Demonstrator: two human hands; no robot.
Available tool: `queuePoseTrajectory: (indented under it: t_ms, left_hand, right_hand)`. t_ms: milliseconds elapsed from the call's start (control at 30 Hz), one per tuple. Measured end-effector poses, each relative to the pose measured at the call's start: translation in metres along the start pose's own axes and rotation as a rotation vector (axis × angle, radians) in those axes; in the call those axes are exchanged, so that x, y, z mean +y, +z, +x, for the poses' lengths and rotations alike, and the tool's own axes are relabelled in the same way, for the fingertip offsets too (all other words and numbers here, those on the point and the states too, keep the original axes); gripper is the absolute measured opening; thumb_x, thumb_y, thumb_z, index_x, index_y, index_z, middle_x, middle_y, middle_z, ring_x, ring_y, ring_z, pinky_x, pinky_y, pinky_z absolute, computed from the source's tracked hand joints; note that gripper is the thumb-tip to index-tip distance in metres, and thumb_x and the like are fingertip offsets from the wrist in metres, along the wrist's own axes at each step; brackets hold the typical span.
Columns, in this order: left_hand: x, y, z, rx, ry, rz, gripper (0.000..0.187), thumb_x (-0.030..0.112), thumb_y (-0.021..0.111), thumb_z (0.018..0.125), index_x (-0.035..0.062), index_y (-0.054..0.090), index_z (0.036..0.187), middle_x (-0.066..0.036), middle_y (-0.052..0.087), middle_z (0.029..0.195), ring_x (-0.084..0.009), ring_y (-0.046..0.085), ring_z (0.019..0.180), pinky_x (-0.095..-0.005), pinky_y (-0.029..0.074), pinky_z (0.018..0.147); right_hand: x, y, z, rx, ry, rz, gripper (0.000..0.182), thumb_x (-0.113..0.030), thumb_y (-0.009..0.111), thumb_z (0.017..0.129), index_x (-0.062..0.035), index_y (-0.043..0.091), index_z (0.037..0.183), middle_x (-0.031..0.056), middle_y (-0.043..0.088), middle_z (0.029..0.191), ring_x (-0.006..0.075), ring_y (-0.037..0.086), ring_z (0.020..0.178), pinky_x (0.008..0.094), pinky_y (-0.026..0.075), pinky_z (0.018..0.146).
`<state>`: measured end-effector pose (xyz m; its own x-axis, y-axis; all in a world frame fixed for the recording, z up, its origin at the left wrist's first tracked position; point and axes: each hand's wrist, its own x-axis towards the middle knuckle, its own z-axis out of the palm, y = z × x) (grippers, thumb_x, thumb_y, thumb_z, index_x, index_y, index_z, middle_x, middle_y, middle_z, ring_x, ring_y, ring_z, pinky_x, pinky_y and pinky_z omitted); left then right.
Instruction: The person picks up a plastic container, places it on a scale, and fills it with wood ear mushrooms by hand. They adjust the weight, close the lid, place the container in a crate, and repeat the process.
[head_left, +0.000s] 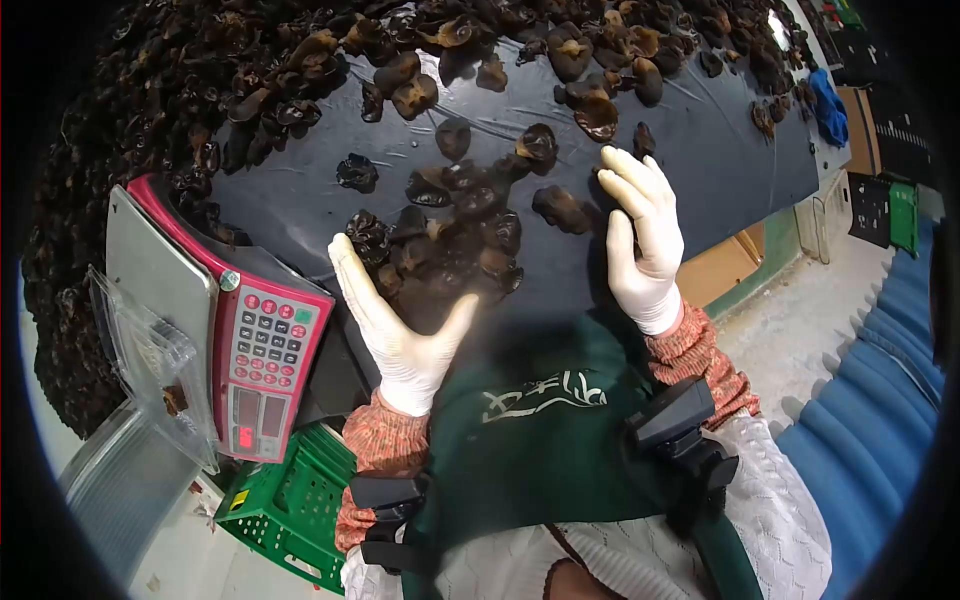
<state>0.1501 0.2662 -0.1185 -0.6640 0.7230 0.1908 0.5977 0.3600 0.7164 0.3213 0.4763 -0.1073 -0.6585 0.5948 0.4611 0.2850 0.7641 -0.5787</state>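
Note:
Dark, glossy wood ear mushrooms [470,205] lie in a loose cluster on the dark plastic-covered table [285,205] in front of me. At the cluster's lower left, my white-gloved left hand [400,345] is open, its fingers straight and its thumb spread wide, with the fingertips beside a mushroom [367,236]. My right hand [645,240], gloved too, hovers at the right of the cluster. Its fingers are stretched and slightly bent, with nothing in them. Between that hand and the cluster sits a single mushroom [562,209].
A large heap of mushrooms [210,80] covers the table's far and left sides. At my left stands a pink digital scale [268,345] with clear plastic boxes [150,355] against it. Below is a green crate [290,505]. A blue cloth [828,108] lies at the right edge.

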Motion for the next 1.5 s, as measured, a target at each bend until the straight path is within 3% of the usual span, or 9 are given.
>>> queuePoseTrajectory:
  t_ms: [133,233,400,533,667,900,1067,1333,1500]
  left_hand:
    - [-0.002,-0.001,0.000,-0.015,-0.043,-0.031,0.130,0.025,0.096,0.066,-0.0080,0.014,0.161,-0.029,0.022,0.166,-0.0430,0.023,0.155,-0.0502,0.019,0.127]
    - [0.003,-0.002,0.001,-0.007,-0.063,-0.061,0.124,0.013,0.092,0.069,-0.0031,0.014,0.163,-0.022,0.024,0.167,-0.0360,0.026,0.154,-0.0446,0.021,0.127]
    - [0.004,-0.002,0.002,0.012,-0.018,-0.043,0.121,0.011,0.091,0.070,-0.0026,0.015,0.163,-0.022,0.024,0.167,-0.0364,0.026,0.155,-0.0450,0.021,0.127]
    - [0.003,0.000,0.000,0.024,-0.023,-0.061,0.120,0.008,0.090,0.068,-0.0025,0.016,0.163,-0.022,0.026,0.167,-0.0367,0.028,0.154,-0.0453,0.022,0.127]
    - [0.003,0.000,0.003,0.028,-0.015,-0.058,0.120,0.008,0.089,0.068,-0.0029,0.016,0.163,-0.022,0.026,0.167,-0.0368,0.027,0.154,-0.0456,0.021,0.127]
    - [0.005,0.000,0.002,0.017,-0.011,-0.035,0.118,0.008,0.089,0.069,-0.0046,0.017,0.162,-0.024,0.027,0.166,-0.0384,0.027,0.154,-0.0463,0.020,0.127]
    - [0.006,-0.001,0.003,0.015,-0.027,-0.089,0.119,0.007,0.089,0.069,-0.0044,0.016,0.162,-0.024,0.026,0.166,-0.0389,0.028,0.154,-0.0457,0.022,0.127]
    - [0.003,0.000,0.001,0.018,-0.015,-0.019,0.123,0.010,0.092,0.066,-0.0046,0.016,0.162,-0.023,0.025,0.167,-0.0371,0.027,0.154,-0.0442,0.021,0.127]
    - [0.000,0.000,0.001,0.013,-0.003,0.010,0.126,0.016,0.093,0.066,-0.0059,0.015,0.162,-0.026,0.022,0.167,-0.0395,0.025,0.155,-0.0453,0.022,0.127]
  right_hand:
    - [-0.003,0.011,-0.001,0.063,0.106,0.175,0.042,0.013,0.056,0.085,0.0010,0.069,0.122,0.0163,0.070,0.123,0.0309,0.066,0.107,0.0370,0.051,0.096]
    - [-0.010,0.015,-0.002,0.039,0.088,0.109,0.040,0.011,0.056,0.086,0.0002,0.070,0.122,0.0142,0.072,0.114,0.0307,0.066,0.096,0.0382,0.052,0.088]
    - [-0.032,0.021,0.000,-0.182,-0.135,0.253,0.044,0.009,0.060,0.080,-0.0026,0.070,0.122,0.0153,0.071,0.123,0.0325,0.068,0.111,0.0423,0.054,0.097]
    - [0.001,0.019,0.039,0.092,0.048,-0.313,0.050,-0.017,0.066,0.089,-0.0014,0.059,0.136,0.0221,0.055,0.147,0.0399,0.044,0.143,0.0611,0.019,0.122]
    - [-0.007,0.022,0.047,-0.271,0.054,-0.401,0.063,-0.038,0.067,0.092,0.0012,0.056,0.140,0.0240,0.050,0.150,0.0416,0.038,0.147,0.0693,0.011,0.121]
    - [-0.023,0.008,0.005,-0.212,-0.378,-0.071,0.049,-0.026,0.073,0.074,-0.0077,0.069,0.120,0.0171,0.062,0.137,0.0361,0.056,0.133,0.0594,0.026,0.121]
    - [0.026,-0.007,0.013,-0.018,0.143,-0.459,0.058,-0.018,0.066,0.091,0.0039,0.050,0.143,0.0274,0.043,0.154,0.0408,0.037,0.147,0.0594,0.014,0.123]
    - [-0.011,0.019,-0.001,-0.226,-0.228,0.283,0.057,-0.012,0.068,0.082,0.0043,0.057,0.136,0.0323,0.046,0.151,0.0467,0.046,0.139,0.0556,0.032,0.119]
    - [-0.025,0.034,0.037,-0.139,-0.077,0.051,0.057,-0.007,0.064,0.089,0.0073,0.051,0.142,0.0315,0.046,0.152,0.0454,0.045,0.141,0.0520,0.032,0.120]
